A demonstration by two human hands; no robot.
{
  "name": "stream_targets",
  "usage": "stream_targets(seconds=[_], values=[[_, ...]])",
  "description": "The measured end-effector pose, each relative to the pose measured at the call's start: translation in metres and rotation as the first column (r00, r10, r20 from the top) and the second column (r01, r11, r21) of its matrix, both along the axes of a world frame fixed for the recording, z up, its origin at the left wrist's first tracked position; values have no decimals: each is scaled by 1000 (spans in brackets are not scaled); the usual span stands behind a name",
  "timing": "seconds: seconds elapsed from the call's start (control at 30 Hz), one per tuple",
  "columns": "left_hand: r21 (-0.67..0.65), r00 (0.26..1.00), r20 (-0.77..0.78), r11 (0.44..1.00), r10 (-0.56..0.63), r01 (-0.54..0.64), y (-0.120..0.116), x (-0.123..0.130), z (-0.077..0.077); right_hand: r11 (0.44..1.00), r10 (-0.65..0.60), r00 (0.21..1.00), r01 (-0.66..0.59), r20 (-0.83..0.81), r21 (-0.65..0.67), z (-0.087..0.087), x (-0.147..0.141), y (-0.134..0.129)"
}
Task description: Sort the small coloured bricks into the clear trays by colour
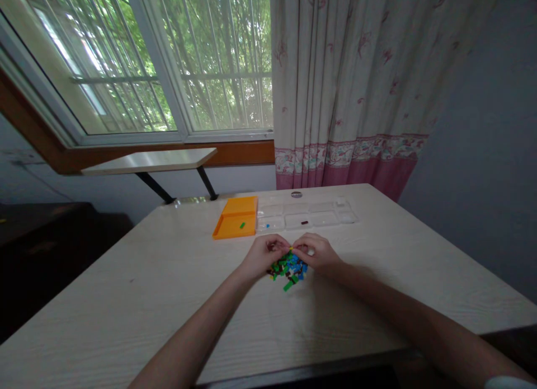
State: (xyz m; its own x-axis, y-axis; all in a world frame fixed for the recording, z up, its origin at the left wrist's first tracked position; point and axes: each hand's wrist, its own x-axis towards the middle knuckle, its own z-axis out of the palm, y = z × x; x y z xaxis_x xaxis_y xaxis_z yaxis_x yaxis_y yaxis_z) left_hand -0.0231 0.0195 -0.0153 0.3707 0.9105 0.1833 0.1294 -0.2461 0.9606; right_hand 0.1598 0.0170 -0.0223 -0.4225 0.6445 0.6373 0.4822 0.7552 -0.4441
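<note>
From my head view, starting at the left, a pale raised shelf (151, 160) on black legs stands at the far left corner of the light wood-grain desk (168, 299). To its right, near the far edge, I see an open orange plastic case (235, 206), with a small green piece (242, 225) lying in its near section.

My left hand (262, 256) comes in from the near edge to the middle of the desk, its fingers pinched together on a small yellow plastic piece (291, 248). That piece sits right where my two hands meet, above a loose pile of small green, blue and dark brown plastic pieces (289, 268). A longer green piece (287, 286) lies at the pile's near side.

My right hand (318, 252) reaches in from the other side, its fingers also closed on the yellow piece, with the pile just below.

Beyond my hands, just beside the orange case and stretching right, I have a clear plastic compartment tray (325, 218). A small blue piece (267, 225) is in its near left compartment, and a small dark brown piece (304, 223) is in the next one along the near row. Behind the tray, a dark round disc (296, 195) lies close to the far edge.
</note>
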Motion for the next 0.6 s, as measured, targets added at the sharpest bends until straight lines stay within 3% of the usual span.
stream_targets(seconds=[0.13, 0.27, 0.37, 0.6], values=[[36, 1000, -11, 999, -2, 3, 1, 0, 1, 1000, -5, 1000, 6, -24, 30, 0, 1, 2], [164, 981, -151, 982, 120, -95, 4, -5, 8, 992, -63, 994, 72, -85, 104, 10, 10, 7], [258, 900, -388, 961, 197, -100, 9, -16, 12, 972, -135, 981, 159, -140, 175, 24, 23, 11], [430, 655, -719, 890, 234, 154, 16, -40, 9, 912, -194, 949, 268, -249, 312, 46, 42, 11]])
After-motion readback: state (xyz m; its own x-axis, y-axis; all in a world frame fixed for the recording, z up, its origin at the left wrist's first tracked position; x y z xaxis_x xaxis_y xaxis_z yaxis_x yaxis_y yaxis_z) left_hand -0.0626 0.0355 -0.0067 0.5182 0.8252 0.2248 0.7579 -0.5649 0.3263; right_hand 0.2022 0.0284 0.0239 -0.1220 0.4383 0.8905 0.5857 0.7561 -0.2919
